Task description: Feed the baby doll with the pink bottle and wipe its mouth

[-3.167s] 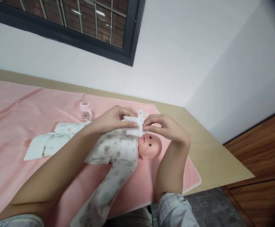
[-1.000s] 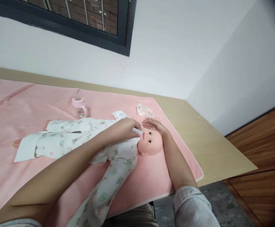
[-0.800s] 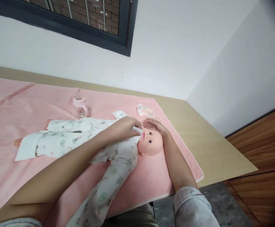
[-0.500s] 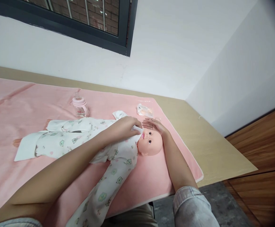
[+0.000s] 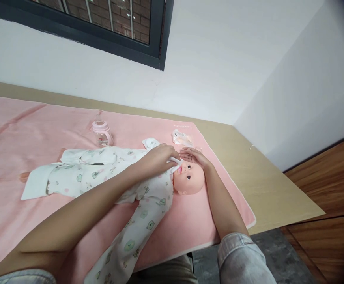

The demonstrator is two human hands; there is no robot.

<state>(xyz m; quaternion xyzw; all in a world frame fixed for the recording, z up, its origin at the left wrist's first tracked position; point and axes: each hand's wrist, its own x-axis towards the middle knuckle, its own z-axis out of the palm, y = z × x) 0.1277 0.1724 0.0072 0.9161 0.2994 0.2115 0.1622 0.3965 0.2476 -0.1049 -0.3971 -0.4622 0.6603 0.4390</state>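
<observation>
A baby doll (image 5: 193,182) lies on its back on a pink blanket (image 5: 189,225), its bald head to the right. It wears a white printed baby outfit (image 5: 148,189) with long sleeves and legs. My left hand (image 5: 163,156) reaches across the doll's chest, fingers pinched on a white cloth edge at the neck, close to the doll's mouth; this looks like the outfit's collar. My right hand (image 5: 196,156) lies along the far side of the doll's head, fingers extended and together, the palm towards the head.
Behind the doll's legs stands a pink baby bottle (image 5: 101,133) with a handle. A small clear plastic packet (image 5: 182,138) lies beyond my right hand. The blanket covers a tan tabletop (image 5: 243,169) against a white wall, below a dark-framed window (image 5: 157,35). Wooden panels (image 5: 331,173) are at right.
My left fingers have lifted the white cloth edge slightly at the doll's neck. The right hand stays beside the head. The whole view has shifted a little.
</observation>
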